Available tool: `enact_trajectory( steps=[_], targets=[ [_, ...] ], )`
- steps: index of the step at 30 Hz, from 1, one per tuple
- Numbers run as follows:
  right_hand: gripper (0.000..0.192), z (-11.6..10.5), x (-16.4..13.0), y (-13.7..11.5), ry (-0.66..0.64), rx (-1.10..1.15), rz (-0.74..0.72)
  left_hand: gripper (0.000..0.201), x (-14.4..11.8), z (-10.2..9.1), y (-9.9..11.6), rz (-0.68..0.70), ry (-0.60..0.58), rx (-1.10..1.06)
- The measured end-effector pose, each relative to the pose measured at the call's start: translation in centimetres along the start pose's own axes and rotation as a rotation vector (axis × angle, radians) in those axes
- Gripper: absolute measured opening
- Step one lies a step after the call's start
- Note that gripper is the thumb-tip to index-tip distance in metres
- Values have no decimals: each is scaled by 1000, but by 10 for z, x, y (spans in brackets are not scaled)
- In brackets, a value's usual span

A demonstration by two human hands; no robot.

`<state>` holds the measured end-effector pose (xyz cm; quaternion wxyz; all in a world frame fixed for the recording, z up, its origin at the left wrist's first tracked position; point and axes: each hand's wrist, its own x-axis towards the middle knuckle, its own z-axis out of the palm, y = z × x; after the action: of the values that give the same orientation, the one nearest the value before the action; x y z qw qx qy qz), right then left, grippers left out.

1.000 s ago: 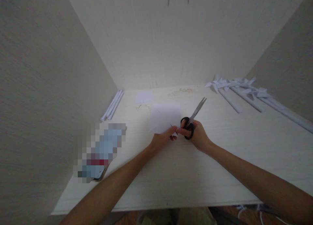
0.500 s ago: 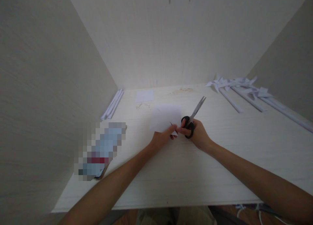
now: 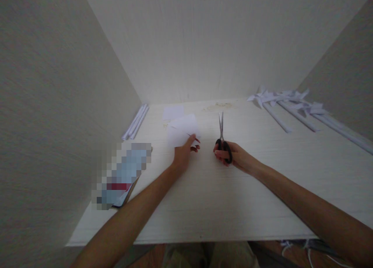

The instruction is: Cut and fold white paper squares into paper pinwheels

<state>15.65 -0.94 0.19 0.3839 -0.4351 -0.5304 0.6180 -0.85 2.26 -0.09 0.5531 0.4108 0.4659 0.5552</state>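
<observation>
A white sheet of paper is pinched in my left hand, its thumb over the right edge, where dark slits show in the sheet. To the right, my right hand has its fingers in the black handles of a pair of scissors. The blades point away from me, slightly apart, with nothing between them. A gap of bare table separates the scissors from the paper. Behind the held sheet lies another small white sheet, flat on the table.
Several rolled paper sticks lie at the left wall. Paper pinwheels on rolled sticks lie at the right back. A phone-like device, its screen pixelated, rests near the left edge. White walls surround the table on three sides.
My left hand has moved left and away from me with the paper, apart from my right hand. The scissors have turned from pointing right to pointing straight ahead.
</observation>
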Motion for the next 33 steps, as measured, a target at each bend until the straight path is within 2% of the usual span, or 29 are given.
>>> enact_trajectory(
  steps=[2, 6, 11, 18, 33],
  targets=[
    [36, -3, -2, -2, -59, -42, 46, 19, 3, -2, 2, 23, 31, -9],
    [41, -4, -7, -4, -188, -294, 73, 19, 5, -4, 4, 76, 54, -31],
    [43, -1, -11, -2, -184, -444, 86, 20, 4, -2, 4, 83, 27, -33],
    [42, -2, -9, 1, -167, -399, 90, 19, 2, -3, 5, 89, 25, 9],
    [43, -2, -8, 2, -152, -448, 99, 19, 3, -2, 3, 83, 24, -6]
  ],
)
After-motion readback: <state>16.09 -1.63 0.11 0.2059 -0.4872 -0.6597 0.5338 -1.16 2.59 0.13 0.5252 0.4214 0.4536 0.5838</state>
